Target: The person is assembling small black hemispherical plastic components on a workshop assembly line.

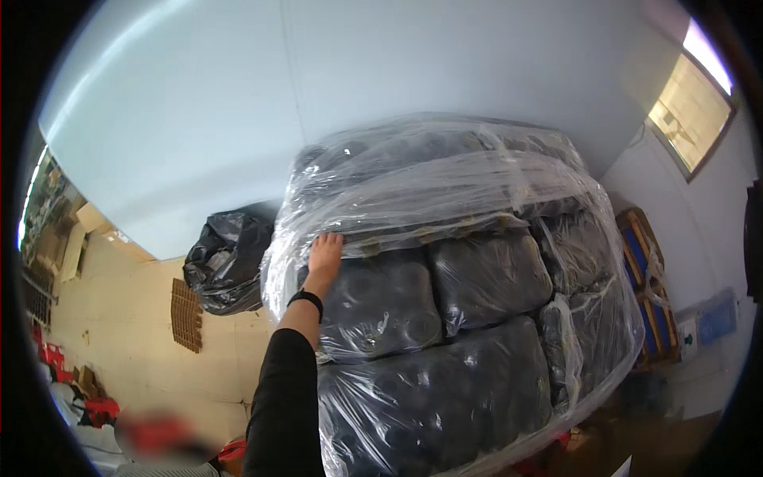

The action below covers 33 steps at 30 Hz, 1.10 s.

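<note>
1. head view: the left hand (324,256), on a black-sleeved arm with a black wristband (306,300), lies flat with fingers spread on the tall stack of dark bundles wrapped in clear plastic film (453,318).
2. it pinches nothing.
3. the stack fills the middle, against the pale wall (238,103).
4. a black plastic rubbish bag (226,258) sits just left of it.
5. the right hand is out of sight.

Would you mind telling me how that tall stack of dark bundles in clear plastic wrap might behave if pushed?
The tall wrapped stack of dark bundles probably feels heavy and barely shifts. Its glossy clear film looks slippery and loose, so the left hand might slide.
</note>
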{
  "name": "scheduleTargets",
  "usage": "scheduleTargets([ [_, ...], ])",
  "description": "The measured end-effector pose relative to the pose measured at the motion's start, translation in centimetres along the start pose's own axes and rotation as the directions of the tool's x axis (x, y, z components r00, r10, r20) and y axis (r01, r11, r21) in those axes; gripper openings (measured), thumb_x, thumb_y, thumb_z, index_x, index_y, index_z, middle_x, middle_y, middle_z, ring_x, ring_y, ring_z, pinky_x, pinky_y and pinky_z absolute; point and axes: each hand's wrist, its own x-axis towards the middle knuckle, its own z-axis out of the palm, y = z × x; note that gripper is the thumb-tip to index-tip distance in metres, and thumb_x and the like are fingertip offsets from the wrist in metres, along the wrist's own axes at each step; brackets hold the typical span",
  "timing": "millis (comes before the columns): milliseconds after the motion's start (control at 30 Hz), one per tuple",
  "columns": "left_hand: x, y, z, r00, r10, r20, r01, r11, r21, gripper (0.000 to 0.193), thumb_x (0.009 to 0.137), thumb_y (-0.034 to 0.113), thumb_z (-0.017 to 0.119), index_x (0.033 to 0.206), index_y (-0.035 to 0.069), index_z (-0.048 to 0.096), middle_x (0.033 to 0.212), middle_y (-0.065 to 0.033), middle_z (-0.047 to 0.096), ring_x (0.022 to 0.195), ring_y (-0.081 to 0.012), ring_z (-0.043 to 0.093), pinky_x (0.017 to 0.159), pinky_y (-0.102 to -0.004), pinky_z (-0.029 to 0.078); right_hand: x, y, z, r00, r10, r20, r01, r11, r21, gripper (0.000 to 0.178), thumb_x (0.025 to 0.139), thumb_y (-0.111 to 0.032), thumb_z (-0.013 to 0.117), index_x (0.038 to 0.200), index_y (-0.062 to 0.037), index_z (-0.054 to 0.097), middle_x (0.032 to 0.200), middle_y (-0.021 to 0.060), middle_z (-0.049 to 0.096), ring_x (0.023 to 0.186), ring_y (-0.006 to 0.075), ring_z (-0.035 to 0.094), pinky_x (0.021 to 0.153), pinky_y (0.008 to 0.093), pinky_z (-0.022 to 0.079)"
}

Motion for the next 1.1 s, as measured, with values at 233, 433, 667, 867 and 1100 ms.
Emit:
scheduleTargets([
  [233, 0.8, -1.4, 0.5, 0.980, 0.192, -0.060, -0.199, 0.966, -0.166, 0.010, 0.079, 0.012, 0.056, 0.088, 0.009, 0.058, 0.095, -0.0050, 0.060, 0.097, -0.0235, 0.057, 0.078, -0.0374, 0.049, -0.3, -0.8, 0.8, 0.971, 0.239, 0.030, -0.241, 0.958, 0.155, 0.041, 0.091, -0.032, 0.057, 0.121, -0.0053, 0.050, 0.117, 0.0168, 0.055, 0.107, 0.0309, 0.054, 0.089, 0.0412, 0.045],
  [433, 0.6, -0.8, 0.0, 0.992, 0.100, 0.079, -0.070, 0.946, -0.317, 0.011, 0.083, 0.018, 0.058, 0.087, 0.008, 0.055, 0.089, -0.0085, 0.062, 0.091, -0.0271, 0.060, 0.073, -0.0407, 0.048, 0.4, -4.8, -0.2, 0.958, 0.280, 0.062, -0.287, 0.942, 0.175, 0.039, 0.091, -0.029, 0.058, 0.120, -0.0036, 0.050, 0.117, 0.0155, 0.057, 0.108, 0.0297, 0.055, 0.090, 0.0397, 0.045],
  [667, 0.5, -0.5, 1.4, 0.986, 0.153, 0.062, -0.145, 0.983, -0.111, 0.029, 0.083, 0.033, 0.062, 0.094, 0.006, 0.055, 0.082, -0.0100, 0.066, 0.084, -0.0292, 0.064, 0.077, -0.0423, 0.047, -0.6, -1.6, 1.3, 0.970, 0.239, 0.049, -0.243, 0.931, 0.272, 0.040, 0.090, -0.029, 0.058, 0.122, -0.0047, 0.051, 0.120, 0.0148, 0.054, 0.112, 0.0292, 0.053, 0.094, 0.0408, 0.044],
  [867, 1.8, 1.6, 0.0, 0.957, 0.114, 0.269, -0.086, 0.990, -0.114, 0.032, 0.085, 0.039, 0.057, 0.090, 0.009, 0.062, 0.080, -0.0136, 0.066, 0.080, -0.0333, 0.064, 0.069, -0.0457, 0.049, -2.0, -4.3, -0.5, 0.926, 0.351, 0.141, -0.367, 0.924, 0.110, 0.042, 0.091, -0.030, 0.055, 0.125, -0.0063, 0.050, 0.124, 0.0146, 0.053, 0.117, 0.0299, 0.049, 0.096, 0.0422, 0.041],
  [1100, -0.9, 6.0, -6.5, 0.919, 0.325, 0.224, -0.264, 0.928, -0.264, 0.025, 0.089, 0.034, 0.050, 0.092, 0.018, 0.069, 0.081, -0.0138, 0.067, 0.077, -0.0339, 0.064, 0.066, -0.0469, 0.050, -2.2, -3.8, -1.0, 0.959, 0.242, 0.150, -0.258, 0.961, 0.097, 0.044, 0.091, -0.031, 0.055, 0.126, -0.0055, 0.050, 0.128, 0.0155, 0.051, 0.119, 0.0288, 0.048, 0.099, 0.0423, 0.038],
])
